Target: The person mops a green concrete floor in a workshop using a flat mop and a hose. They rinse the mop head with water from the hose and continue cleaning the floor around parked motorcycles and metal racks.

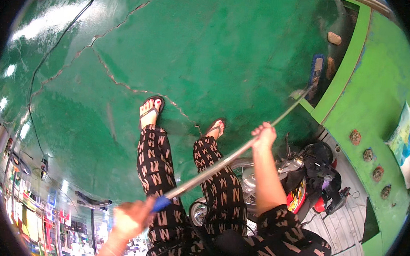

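Note:
Both my hands are on a long-handled broom [212, 169] that slants from lower left up to the right. My left hand [133, 217] is closed round the blue grip at its near end. Farther along the pale shaft, my right hand [264, 135] is wrapped about it with the arm stretched forward. The blue broom head [316, 69] rests on the green floor, close to the edge of a recess under the green ledge. Its bristles are too small to make out clearly.
A green ledge [378, 90] with several small round objects and a cushion [401, 138] runs along the right. Stones [334, 38] lie beneath its edge. A motorcycle [300, 174] stands right of my legs. A black cable [56, 41] crosses the cracked floor at left.

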Motion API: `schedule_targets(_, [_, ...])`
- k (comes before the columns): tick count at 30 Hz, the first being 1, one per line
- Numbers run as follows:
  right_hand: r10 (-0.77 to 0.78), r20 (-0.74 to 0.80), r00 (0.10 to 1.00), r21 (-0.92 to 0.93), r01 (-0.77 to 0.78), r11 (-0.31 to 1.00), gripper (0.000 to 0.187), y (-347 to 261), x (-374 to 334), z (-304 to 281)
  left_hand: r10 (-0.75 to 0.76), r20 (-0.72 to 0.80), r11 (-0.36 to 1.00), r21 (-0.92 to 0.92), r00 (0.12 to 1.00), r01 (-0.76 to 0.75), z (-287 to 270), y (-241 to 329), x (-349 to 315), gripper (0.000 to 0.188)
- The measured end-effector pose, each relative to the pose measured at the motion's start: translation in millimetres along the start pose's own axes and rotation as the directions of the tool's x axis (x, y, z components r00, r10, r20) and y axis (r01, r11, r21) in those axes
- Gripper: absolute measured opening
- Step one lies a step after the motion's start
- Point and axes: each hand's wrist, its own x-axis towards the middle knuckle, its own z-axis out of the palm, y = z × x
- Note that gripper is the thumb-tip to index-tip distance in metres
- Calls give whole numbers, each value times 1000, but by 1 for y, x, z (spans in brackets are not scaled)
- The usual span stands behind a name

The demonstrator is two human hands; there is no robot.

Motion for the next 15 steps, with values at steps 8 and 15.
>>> schedule_targets(8, [-31, 22, 999, 542, 14, 840, 12, -48, -27, 117, 416, -110, 756, 593, 903, -276, -160, -60, 92, 52])
schedule_targets(15, [-68, -88, 994, 508, 103, 855, 6, -119, 99, 91, 633, -145, 608, 701, 761, -372, -164, 24, 233, 40])
